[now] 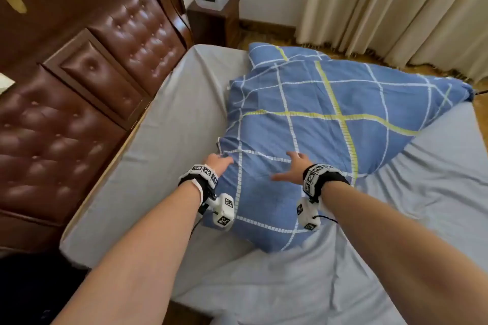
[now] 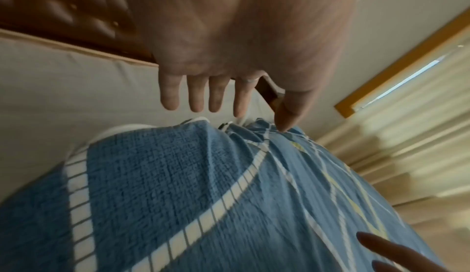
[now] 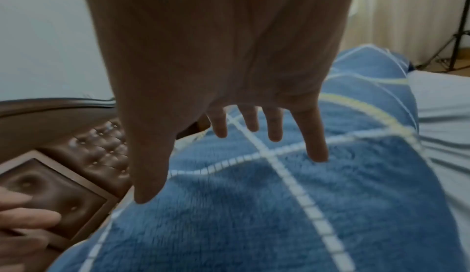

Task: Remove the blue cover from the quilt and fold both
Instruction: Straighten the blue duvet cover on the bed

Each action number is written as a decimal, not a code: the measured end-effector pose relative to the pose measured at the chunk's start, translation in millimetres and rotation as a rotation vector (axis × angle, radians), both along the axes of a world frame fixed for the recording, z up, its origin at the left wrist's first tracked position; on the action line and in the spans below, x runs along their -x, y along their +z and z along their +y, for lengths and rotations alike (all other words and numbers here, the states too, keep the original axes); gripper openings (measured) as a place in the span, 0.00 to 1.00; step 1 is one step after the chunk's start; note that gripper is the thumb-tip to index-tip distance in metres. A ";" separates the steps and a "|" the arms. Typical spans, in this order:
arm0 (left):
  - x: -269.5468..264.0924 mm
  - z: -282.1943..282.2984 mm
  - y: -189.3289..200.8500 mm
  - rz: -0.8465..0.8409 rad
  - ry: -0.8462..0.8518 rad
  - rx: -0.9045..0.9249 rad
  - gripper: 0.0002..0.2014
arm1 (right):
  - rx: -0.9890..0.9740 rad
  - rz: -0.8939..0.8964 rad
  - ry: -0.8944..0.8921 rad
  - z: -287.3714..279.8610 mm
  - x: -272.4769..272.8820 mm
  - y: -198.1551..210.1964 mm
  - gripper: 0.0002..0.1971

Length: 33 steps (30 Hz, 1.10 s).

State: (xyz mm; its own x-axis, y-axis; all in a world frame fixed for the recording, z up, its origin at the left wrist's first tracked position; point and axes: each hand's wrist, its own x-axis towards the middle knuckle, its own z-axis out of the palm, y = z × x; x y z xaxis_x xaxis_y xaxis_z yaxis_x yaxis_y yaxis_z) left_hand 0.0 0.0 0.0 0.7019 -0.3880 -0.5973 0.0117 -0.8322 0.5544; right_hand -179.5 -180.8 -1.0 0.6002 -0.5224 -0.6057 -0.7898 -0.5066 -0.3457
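Both the left hand and right hand were spread open, gripping nothing, over the blue cover's near end.

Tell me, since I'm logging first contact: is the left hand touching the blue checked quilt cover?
Touching. The left wrist view shows the left hand's thumb tip pressed onto the blue checked quilt cover; its fingers stay spread above.
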 end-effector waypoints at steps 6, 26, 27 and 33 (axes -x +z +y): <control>-56.3 -30.9 -61.3 0.301 0.095 -0.075 0.46 | -0.001 0.114 -0.095 6.7 -31.8 -74.3 0.61; -5.2 -137.1 12.8 -0.039 -0.461 0.252 0.13 | -0.310 -0.278 -0.565 -92.2 -13.2 14.0 0.27; 8.4 -133.9 24.7 -0.084 -0.524 0.249 0.13 | -0.366 -0.347 -0.605 -101.9 -20.8 35.6 0.34; 100.8 -117.2 76.7 -0.279 -0.860 0.125 0.17 | -0.072 -0.207 -0.108 -98.6 -22.0 95.7 0.29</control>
State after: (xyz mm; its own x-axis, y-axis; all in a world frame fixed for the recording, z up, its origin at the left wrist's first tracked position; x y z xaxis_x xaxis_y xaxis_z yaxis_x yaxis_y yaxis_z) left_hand -100.8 -117.2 76.7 0.2537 -0.8946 -0.3679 -0.7331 -0.4259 0.5303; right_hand -157.5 -279.4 94.7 0.6582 -0.5505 -0.5136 -0.7468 -0.3912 -0.5378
